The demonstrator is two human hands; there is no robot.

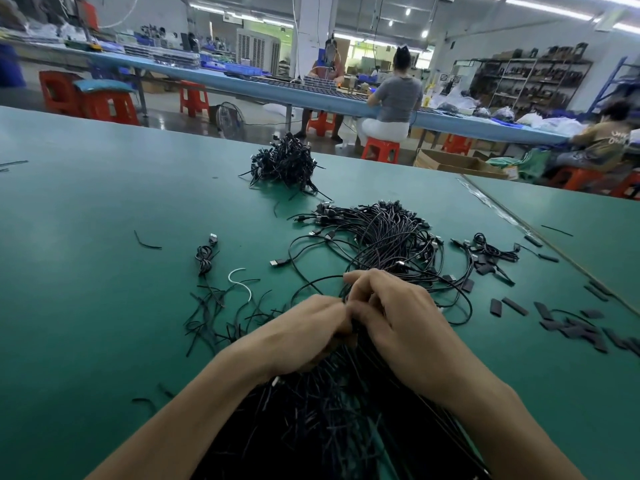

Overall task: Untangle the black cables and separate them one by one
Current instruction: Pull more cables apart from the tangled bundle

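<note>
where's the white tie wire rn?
Head view: the white tie wire lies on the green table, left of the left hand, just right of and nearer than the single coiled cable, among loose black strips.

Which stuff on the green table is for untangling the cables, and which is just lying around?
For the job: left hand, right hand, both gripping the cable bunch; tangled cable pile; small coiled cable.
Lying about: white tie; black scraps; red stool; cardboard box.
</note>
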